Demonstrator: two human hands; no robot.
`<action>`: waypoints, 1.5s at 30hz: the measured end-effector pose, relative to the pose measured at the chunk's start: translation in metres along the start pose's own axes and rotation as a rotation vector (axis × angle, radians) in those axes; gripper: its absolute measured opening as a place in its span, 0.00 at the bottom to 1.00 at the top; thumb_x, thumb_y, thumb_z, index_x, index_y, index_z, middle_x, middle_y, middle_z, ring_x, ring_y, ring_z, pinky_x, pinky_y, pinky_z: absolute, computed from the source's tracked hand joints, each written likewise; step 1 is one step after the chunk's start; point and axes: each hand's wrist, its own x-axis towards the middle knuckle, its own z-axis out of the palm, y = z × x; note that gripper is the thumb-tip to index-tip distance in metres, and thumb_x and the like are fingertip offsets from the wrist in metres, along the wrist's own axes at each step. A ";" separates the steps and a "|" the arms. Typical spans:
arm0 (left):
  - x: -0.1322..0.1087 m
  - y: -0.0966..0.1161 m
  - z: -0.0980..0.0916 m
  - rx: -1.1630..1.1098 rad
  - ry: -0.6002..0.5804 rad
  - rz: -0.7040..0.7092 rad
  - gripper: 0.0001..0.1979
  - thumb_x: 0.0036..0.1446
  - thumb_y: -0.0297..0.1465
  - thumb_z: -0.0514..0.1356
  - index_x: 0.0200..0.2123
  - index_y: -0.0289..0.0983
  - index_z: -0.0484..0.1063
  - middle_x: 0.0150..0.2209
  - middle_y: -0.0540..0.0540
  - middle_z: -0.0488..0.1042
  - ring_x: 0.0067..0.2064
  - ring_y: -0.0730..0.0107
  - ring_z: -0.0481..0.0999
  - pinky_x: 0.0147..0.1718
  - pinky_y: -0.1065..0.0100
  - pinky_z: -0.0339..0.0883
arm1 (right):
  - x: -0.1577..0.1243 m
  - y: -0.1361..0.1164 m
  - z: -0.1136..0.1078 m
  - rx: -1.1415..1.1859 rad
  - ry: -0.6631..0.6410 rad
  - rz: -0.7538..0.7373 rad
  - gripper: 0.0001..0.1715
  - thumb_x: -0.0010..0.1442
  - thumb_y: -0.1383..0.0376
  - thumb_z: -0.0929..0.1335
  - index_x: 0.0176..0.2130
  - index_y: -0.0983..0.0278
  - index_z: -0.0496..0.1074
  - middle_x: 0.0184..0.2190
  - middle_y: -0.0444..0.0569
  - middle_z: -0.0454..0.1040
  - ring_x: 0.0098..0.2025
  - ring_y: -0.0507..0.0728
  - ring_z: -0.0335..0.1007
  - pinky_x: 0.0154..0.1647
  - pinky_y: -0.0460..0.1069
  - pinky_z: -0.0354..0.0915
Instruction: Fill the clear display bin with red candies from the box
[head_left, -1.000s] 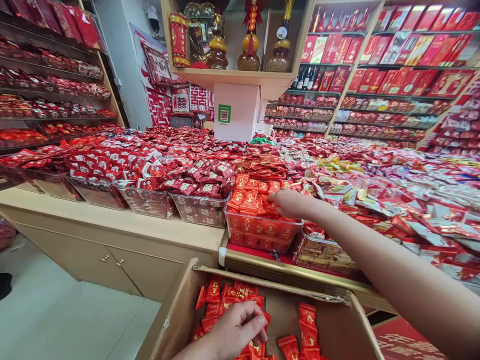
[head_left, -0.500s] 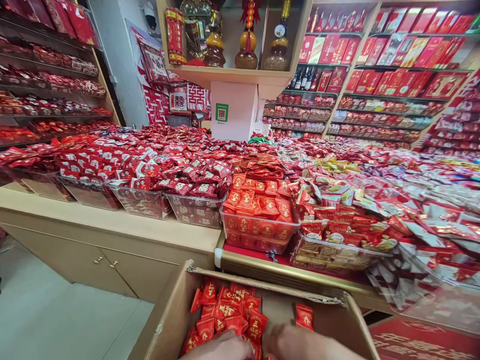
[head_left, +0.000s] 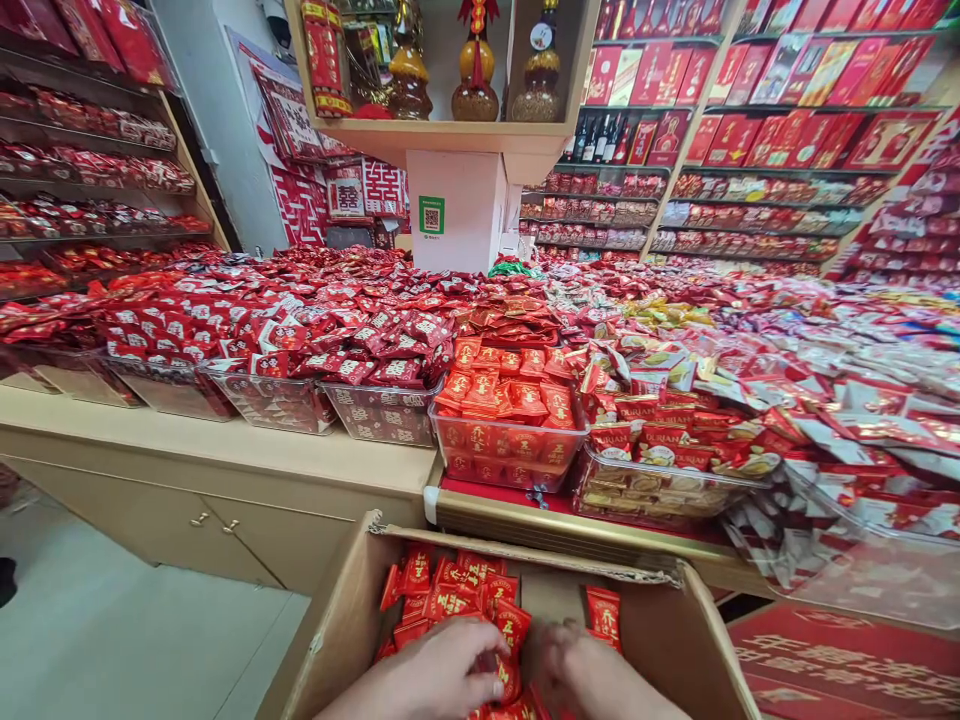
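Observation:
A cardboard box (head_left: 637, 605) in front of me holds red-wrapped candies (head_left: 450, 595) with gold lettering, heaped mostly on its left side. Inside it, my left hand (head_left: 446, 665) lies over the heap. Its fingers and thumb are curled about a red wrapped candy (head_left: 508, 680) at the fingertips. My right hand (head_left: 581, 670) reaches into the box from the right, fingers bent downward and smeared by motion; whether they hold anything is hidden. Beyond this hand, a separate candy (head_left: 604, 612) rests against the box's far wall.
Beyond the box, a clear plastic bin (head_left: 510, 450) of similar red packets stands on the counter. Durian-labelled packets fill the bin (head_left: 667, 490) to its right. More candy bins (head_left: 382, 410) line the counter (head_left: 225, 440) leftward. A display cabinet (head_left: 450, 135) overhangs behind.
My left hand has risen further into view, with its fingers showing more clearly over the candies. My right hand has shifted slightly. The whole view has tilted a little downward.

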 end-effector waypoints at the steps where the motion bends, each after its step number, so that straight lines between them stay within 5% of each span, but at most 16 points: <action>1: 0.001 0.002 -0.002 -0.032 0.019 0.004 0.15 0.48 0.36 0.53 0.41 0.42 0.69 0.35 0.48 0.73 0.35 0.66 0.71 0.31 0.70 0.61 | 0.000 -0.004 -0.009 -0.029 -0.034 -0.004 0.12 0.44 0.72 0.63 0.30 0.63 0.72 0.33 0.50 0.74 0.38 0.60 0.68 0.36 0.49 0.64; 6: 0.002 0.004 -0.007 -0.090 0.041 -0.005 0.14 0.48 0.34 0.53 0.40 0.41 0.69 0.34 0.48 0.74 0.35 0.67 0.71 0.32 0.70 0.62 | 0.000 -0.014 0.000 -0.287 -0.194 0.059 0.18 0.47 0.74 0.62 0.39 0.67 0.71 0.37 0.58 0.73 0.39 0.65 0.68 0.39 0.58 0.63; 12: 0.000 -0.005 -0.001 -0.106 0.014 -0.012 0.17 0.47 0.37 0.55 0.42 0.41 0.68 0.35 0.48 0.74 0.35 0.66 0.72 0.33 0.69 0.62 | -0.002 -0.011 0.035 -0.390 -0.106 0.061 0.15 0.49 0.72 0.61 0.35 0.66 0.74 0.38 0.61 0.72 0.40 0.67 0.67 0.39 0.62 0.61; 19: 0.001 -0.003 -0.004 -0.150 0.034 0.010 0.16 0.47 0.35 0.56 0.41 0.39 0.69 0.34 0.47 0.74 0.34 0.67 0.72 0.33 0.69 0.63 | -0.012 -0.017 -0.010 -0.153 -0.178 0.141 0.21 0.39 0.67 0.68 0.38 0.68 0.70 0.31 0.61 0.75 0.34 0.67 0.71 0.35 0.57 0.63; 23: 0.000 0.020 -0.016 -0.342 0.059 0.056 0.16 0.49 0.34 0.56 0.42 0.37 0.67 0.39 0.45 0.72 0.38 0.67 0.71 0.38 0.66 0.62 | -0.021 -0.014 -0.057 0.406 0.065 0.092 0.18 0.38 0.67 0.70 0.33 0.63 0.65 0.29 0.46 0.72 0.33 0.56 0.68 0.33 0.48 0.62; 27: 0.001 0.053 -0.027 -0.674 -0.010 0.162 0.29 0.45 0.32 0.61 0.51 0.36 0.57 0.42 0.42 0.70 0.40 0.67 0.71 0.37 0.67 0.64 | -0.018 -0.022 -0.088 0.994 0.402 -0.002 0.16 0.44 0.62 0.69 0.31 0.62 0.59 0.25 0.40 0.66 0.28 0.51 0.63 0.29 0.46 0.60; 30: 0.006 0.063 -0.029 -0.813 0.101 0.173 0.24 0.48 0.35 0.59 0.49 0.35 0.60 0.36 0.43 0.73 0.32 0.68 0.74 0.28 0.70 0.65 | -0.010 -0.030 -0.094 1.203 0.527 0.020 0.14 0.48 0.58 0.67 0.27 0.63 0.60 0.21 0.40 0.65 0.25 0.50 0.60 0.26 0.46 0.59; 36: 0.008 0.051 -0.024 -0.980 0.250 0.116 0.17 0.50 0.39 0.57 0.38 0.31 0.69 0.28 0.45 0.75 0.25 0.70 0.74 0.20 0.74 0.63 | 0.004 -0.042 -0.080 1.474 0.716 0.080 0.16 0.48 0.57 0.67 0.21 0.64 0.60 0.16 0.38 0.61 0.19 0.47 0.54 0.21 0.43 0.54; 40: 0.003 0.050 -0.025 -1.090 0.178 0.066 0.18 0.51 0.41 0.55 0.40 0.34 0.67 0.28 0.45 0.74 0.25 0.71 0.75 0.21 0.75 0.61 | 0.006 -0.046 -0.072 1.472 0.792 0.086 0.12 0.50 0.59 0.66 0.23 0.63 0.62 0.20 0.41 0.68 0.22 0.50 0.62 0.25 0.47 0.61; 43: 0.001 0.050 -0.026 -1.261 0.093 0.051 0.18 0.53 0.42 0.52 0.42 0.35 0.64 0.32 0.45 0.73 0.26 0.75 0.73 0.22 0.76 0.60 | 0.001 -0.046 -0.068 1.112 0.907 -0.053 0.03 0.51 0.64 0.66 0.27 0.61 0.67 0.32 0.48 0.73 0.36 0.55 0.68 0.38 0.53 0.64; 45: 0.000 0.048 -0.026 -1.310 0.152 0.106 0.15 0.53 0.38 0.55 0.41 0.35 0.65 0.34 0.46 0.72 0.28 0.76 0.72 0.25 0.76 0.62 | -0.003 -0.048 -0.067 0.867 0.871 -0.192 0.03 0.50 0.67 0.67 0.30 0.60 0.69 0.39 0.50 0.72 0.44 0.57 0.65 0.45 0.56 0.61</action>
